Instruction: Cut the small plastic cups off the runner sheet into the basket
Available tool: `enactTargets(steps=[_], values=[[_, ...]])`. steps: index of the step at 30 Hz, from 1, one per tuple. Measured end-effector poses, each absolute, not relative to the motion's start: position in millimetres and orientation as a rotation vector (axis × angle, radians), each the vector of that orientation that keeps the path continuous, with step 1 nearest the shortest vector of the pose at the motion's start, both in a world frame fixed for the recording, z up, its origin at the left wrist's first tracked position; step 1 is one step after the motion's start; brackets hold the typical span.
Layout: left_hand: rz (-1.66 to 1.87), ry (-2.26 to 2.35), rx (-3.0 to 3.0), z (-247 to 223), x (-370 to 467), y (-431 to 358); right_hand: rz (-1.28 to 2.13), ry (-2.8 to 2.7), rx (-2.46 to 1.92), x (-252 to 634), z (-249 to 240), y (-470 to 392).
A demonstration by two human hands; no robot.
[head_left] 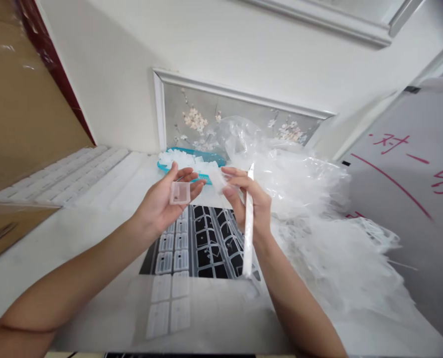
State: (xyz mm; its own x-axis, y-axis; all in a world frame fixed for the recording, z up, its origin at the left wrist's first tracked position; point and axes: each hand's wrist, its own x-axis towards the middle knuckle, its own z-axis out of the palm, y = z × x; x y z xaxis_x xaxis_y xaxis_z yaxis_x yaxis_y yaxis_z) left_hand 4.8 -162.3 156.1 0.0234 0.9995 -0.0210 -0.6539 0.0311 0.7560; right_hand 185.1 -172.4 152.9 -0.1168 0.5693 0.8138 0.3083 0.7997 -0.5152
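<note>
A small clear square box [180, 193] rests on the fingers of my left hand [165, 201], whose thumb points up and whose fingers curl loosely beneath it. My right hand [252, 199] pinches a whitish translucent piece [217, 180], blurred, between thumb and fingertips. A long thin white-handled tool [248, 228] is also held across the palm of that hand, pointing down. Below both hands lies a black sheet [206, 238] with clear trays of square compartments on it. Behind the hands sits a blue basket [186, 150] filled with small whitish pieces.
Rows of white boxes [60, 174] line the left rear of the white table [31, 238]. Crumpled clear plastic bags [299, 174] and a heap of thin translucent sheets [352, 268] cover the right side. A whiteboard [423, 199] with red writing leans at the right.
</note>
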Motion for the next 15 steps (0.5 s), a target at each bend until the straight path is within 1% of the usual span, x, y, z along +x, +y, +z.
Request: enactTargets(steps=[3, 8, 15], values=[[1.43, 0.635, 0.624, 153.1, 7.5, -168.4, 0.079, -1.802, -0.622, 179.6, 149.3, -177.1], [1.437, 0.629, 0.793, 149.4, 11.6, -178.1, -0.033, -2.013, -0.506, 173.2, 136.9, -173.1], [1.46, 0.614, 0.785, 149.7, 15.4, -181.1, -0.052, -2.105, -0.536, 174.7, 130.9, -167.8]])
